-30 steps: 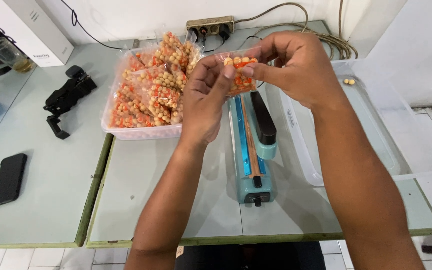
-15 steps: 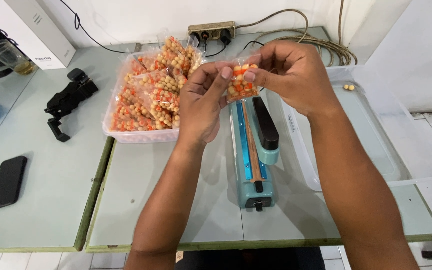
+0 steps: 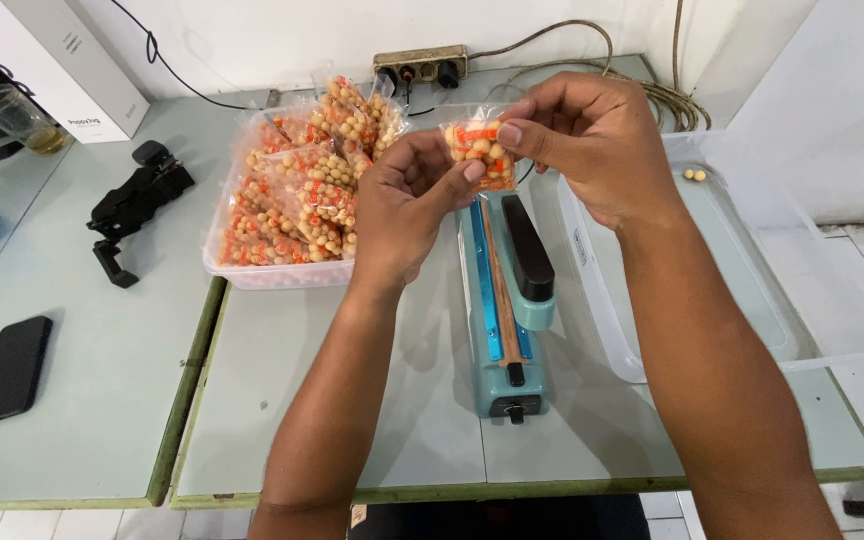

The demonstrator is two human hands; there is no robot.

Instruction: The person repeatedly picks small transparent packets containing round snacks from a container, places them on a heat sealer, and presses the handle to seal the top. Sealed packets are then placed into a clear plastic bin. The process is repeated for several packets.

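A small clear packet of tan and orange snacks is pinched between both hands above a teal heat sealer. My left hand grips the packet's left side with thumb and fingers. My right hand holds its right upper edge. The sealer's black-handled arm is raised, its sealing strip exposed. To the left, a clear tub holds several filled packets of the same snacks.
A large clear tray lies right of the sealer with two loose snack pieces. A power strip with cables sits at the back. A black clamp, a black phone, a glass and a white box are on the left table.
Both hands and the packet have stayed together above the sealer, with only slight finger shifts on the packet; the view has shifted a little.
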